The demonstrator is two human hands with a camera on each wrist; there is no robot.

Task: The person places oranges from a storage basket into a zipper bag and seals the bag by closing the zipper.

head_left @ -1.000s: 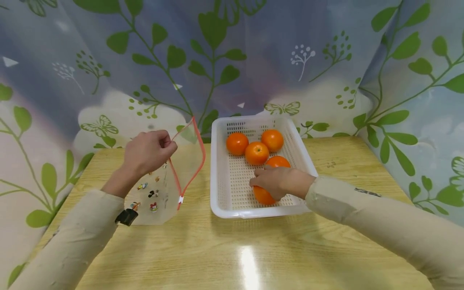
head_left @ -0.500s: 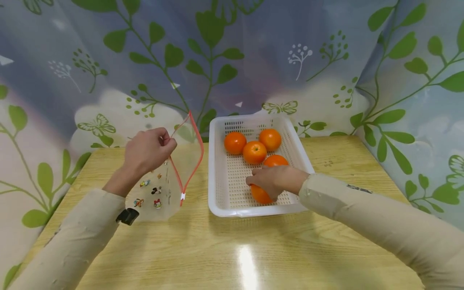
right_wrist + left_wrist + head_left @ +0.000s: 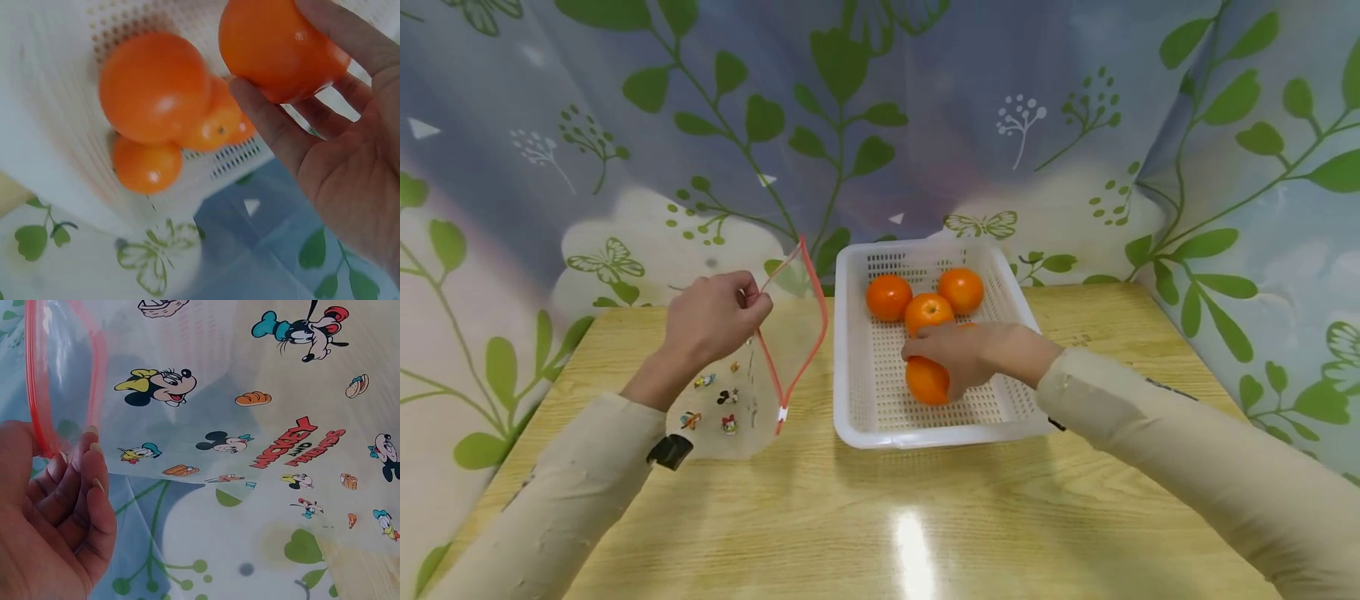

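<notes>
My left hand (image 3: pixel 711 317) pinches the rim of a clear zip bag (image 3: pixel 730 396) printed with cartoon figures. The bag's red zip edge (image 3: pixel 824 317) gapes apart, with a white slider (image 3: pixel 783 413) at its near end. Inside a white perforated basket (image 3: pixel 842 358), my right hand (image 3: pixel 977 354) grips an orange (image 3: pixel 927 382). The right wrist view shows fingers and thumb around this orange (image 3: pixel 278 50), apart from the others. Farther back in the basket sit more oranges (image 3: pixel 889 297). Another orange (image 3: pixel 153 87) is mostly hidden behind my right hand in the head view.
The basket and bag are on a light wooden table (image 3: pixel 820 517), the basket right of the bag. Behind the table hangs a cloth (image 3: pixel 925 150) with leaves and butterflies. A dark band (image 3: pixel 670 451) is on the left wrist.
The right hand has lifted its orange slightly and moved it back and left, now covering most of the orange behind. The left hand still holds the bag's rim, with barely any movement.
</notes>
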